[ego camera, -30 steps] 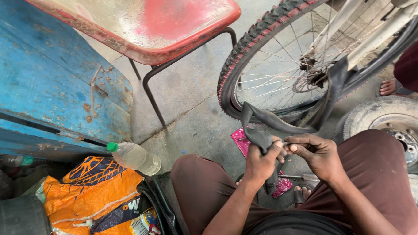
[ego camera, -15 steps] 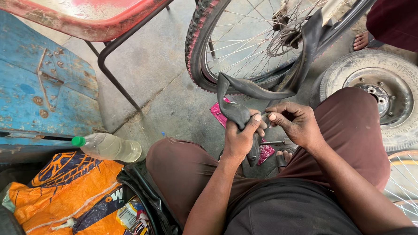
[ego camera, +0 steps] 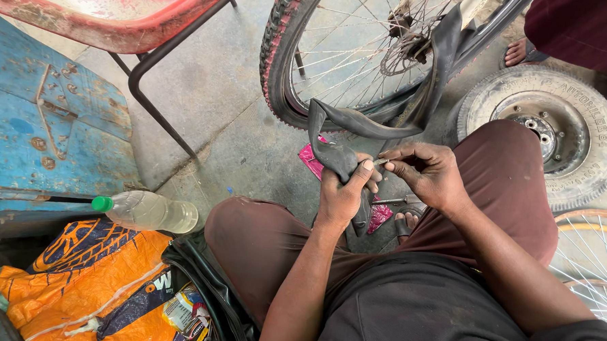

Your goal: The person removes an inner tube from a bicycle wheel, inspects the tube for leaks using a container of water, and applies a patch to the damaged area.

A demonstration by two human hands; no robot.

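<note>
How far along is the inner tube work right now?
Done: the black inner tube already hangs out of the bicycle wheel. In hand: the left hand grips a fold of it while the right hand pinches something small against it; I cannot tell what. Left: the tube is not yet back inside the tyre.

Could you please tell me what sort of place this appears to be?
Probably a roadside bicycle repair spot: a spoked bicycle wheel, a black inner tube in the left hand, and a small tyre on bare concrete.
</note>
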